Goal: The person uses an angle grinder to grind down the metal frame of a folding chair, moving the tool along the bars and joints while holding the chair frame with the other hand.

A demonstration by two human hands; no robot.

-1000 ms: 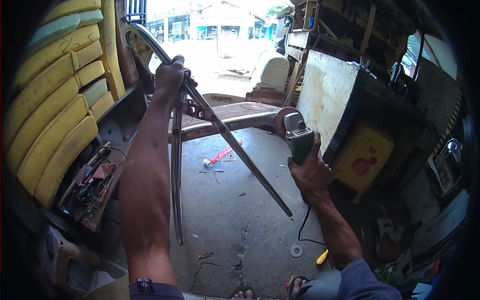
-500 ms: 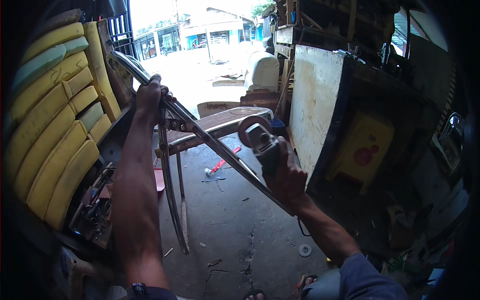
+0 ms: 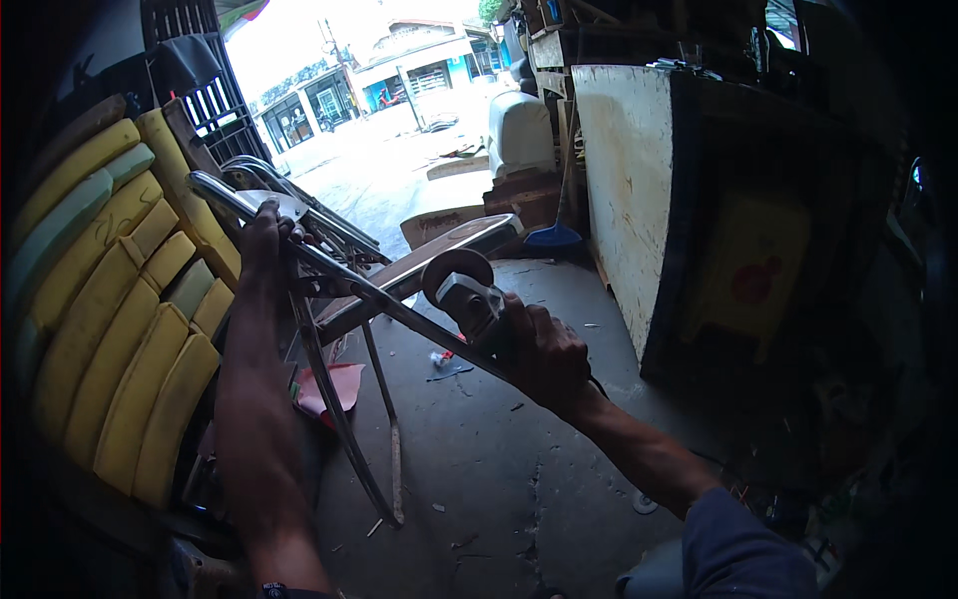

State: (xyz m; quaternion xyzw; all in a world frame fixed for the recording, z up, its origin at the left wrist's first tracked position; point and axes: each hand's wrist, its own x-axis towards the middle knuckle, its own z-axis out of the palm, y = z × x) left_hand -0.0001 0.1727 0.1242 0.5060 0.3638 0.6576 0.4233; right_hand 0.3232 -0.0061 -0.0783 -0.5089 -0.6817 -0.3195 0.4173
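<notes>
I see a grey cracked concrete floor (image 3: pixel 479 479), open to a bright street (image 3: pixel 384 168). The left hand (image 3: pixel 262 238), reaching forward, is wrapped around a shiny steel-tube chair frame (image 3: pixel 399 311) before the person; the right hand (image 3: pixel 547 349) clasps a dark angle grinder (image 3: pixel 467 304), hiding part of this frame. Yellow foam slabs (image 3: pixel 125 364) stand at left.

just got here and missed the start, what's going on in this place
The person's left hand grips a metal chair frame near its upper end, holding it tilted. The right hand holds an angle grinder, its disc close to the frame's long tube; whether they touch is unclear. Yellow foam pads are stacked at the left, and a blue dustpan sits beyond.
</notes>
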